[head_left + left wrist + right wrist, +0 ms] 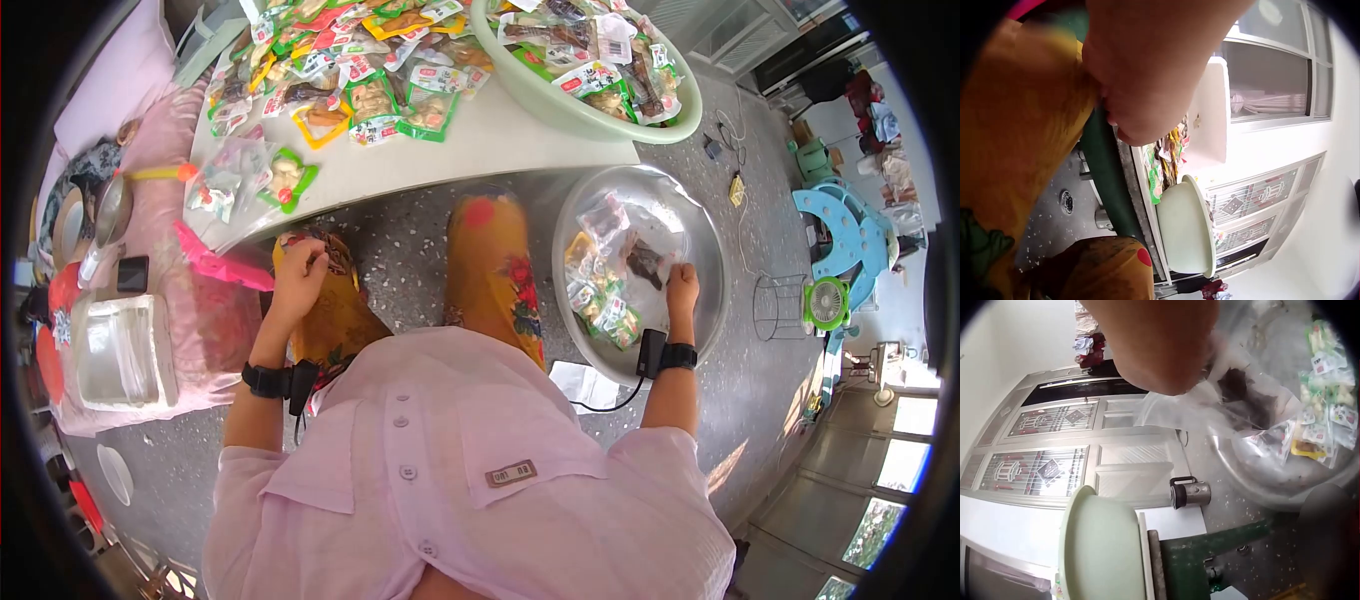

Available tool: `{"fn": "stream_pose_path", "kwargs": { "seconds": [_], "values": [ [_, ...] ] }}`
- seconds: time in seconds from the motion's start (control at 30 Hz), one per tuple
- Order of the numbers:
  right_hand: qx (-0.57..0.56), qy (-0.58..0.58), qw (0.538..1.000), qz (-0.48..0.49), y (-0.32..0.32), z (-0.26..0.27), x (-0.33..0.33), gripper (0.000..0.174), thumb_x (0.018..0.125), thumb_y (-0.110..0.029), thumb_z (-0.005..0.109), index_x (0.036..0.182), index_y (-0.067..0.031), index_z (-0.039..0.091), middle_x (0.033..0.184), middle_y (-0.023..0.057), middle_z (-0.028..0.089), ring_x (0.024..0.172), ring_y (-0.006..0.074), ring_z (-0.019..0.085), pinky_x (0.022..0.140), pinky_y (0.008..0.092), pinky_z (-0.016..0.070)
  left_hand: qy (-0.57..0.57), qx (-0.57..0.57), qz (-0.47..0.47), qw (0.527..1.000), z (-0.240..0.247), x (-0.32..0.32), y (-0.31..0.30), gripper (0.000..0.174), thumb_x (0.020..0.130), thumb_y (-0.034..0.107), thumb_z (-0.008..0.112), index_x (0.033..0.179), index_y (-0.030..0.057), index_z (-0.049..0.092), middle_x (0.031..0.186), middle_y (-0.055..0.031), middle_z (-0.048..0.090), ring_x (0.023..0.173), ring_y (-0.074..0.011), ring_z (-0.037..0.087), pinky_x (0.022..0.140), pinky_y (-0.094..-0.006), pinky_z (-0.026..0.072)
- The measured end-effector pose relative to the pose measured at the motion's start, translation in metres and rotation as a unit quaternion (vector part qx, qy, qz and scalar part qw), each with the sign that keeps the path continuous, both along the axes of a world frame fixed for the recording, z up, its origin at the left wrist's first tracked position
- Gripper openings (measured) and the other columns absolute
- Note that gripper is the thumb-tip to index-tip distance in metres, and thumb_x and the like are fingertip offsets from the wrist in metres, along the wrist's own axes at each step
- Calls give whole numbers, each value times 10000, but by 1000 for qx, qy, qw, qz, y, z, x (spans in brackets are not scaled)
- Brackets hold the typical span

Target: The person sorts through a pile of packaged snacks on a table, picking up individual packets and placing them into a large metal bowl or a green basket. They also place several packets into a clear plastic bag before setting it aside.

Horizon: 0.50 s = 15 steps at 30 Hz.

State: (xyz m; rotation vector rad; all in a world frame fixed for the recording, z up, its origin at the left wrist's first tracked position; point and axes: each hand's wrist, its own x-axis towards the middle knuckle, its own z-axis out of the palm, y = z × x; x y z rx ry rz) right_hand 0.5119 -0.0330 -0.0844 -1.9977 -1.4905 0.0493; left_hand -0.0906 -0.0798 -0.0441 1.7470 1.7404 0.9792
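Note:
My right hand (683,287) is over the big metal basin (702,232) on the floor, gripping the edge of a clear plastic bag (1179,414). Dark brown pieces (1244,394) show inside that bag in the right wrist view. Several small sealed food packets (600,300) lie in the basin's left part, pale contents visible through their plastic. My left hand (300,275) rests on the left knee with loosely curled fingers and holds nothing.
A white table (400,165) ahead bears a heap of packets (370,60) and a pale green tub (690,115) full of more. At left, a bed with a pink cover (215,345) carries a foam box (125,350). A small green fan (826,303) stands at right.

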Motion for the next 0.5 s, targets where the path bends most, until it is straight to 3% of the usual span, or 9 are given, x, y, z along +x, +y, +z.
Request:
{"fn": "stream_pose_path", "kwargs": {
  "seconds": [0.07,0.13,0.33,0.5],
  "values": [
    [-57,-52,995,-68,-20,-33,21,187,761,-197,459,733,-17,502,734,222,536,729,397,505,639,441,395,69,58,1,996,0,0,-3,130,713,31,533,837,8,504,831,-118,526,786,-252,517,701,-300,409],
    [-133,-81,981,-116,-41,-55,35,201,768,-195,437,750,-9,512,759,218,540,744,383,515,656,448,392,130,129,-10,983,4,1,-6,148,686,22,537,830,7,507,848,-145,525,819,-308,503,735,-336,401],
    [-176,-34,969,-171,-81,-101,65,213,757,-183,434,757,15,511,804,216,542,774,376,515,685,439,392,147,144,-13,979,1,3,-9,168,651,9,557,812,6,511,859,-150,529,854,-315,492,762,-360,387],
    [-183,86,953,-226,-71,-121,79,174,719,-173,475,739,-7,523,750,184,564,710,335,544,642,417,410,160,133,-3,978,1,9,-6,165,639,4,563,797,4,517,852,-146,529,863,-314,488,767,-362,384]
  ]
}}
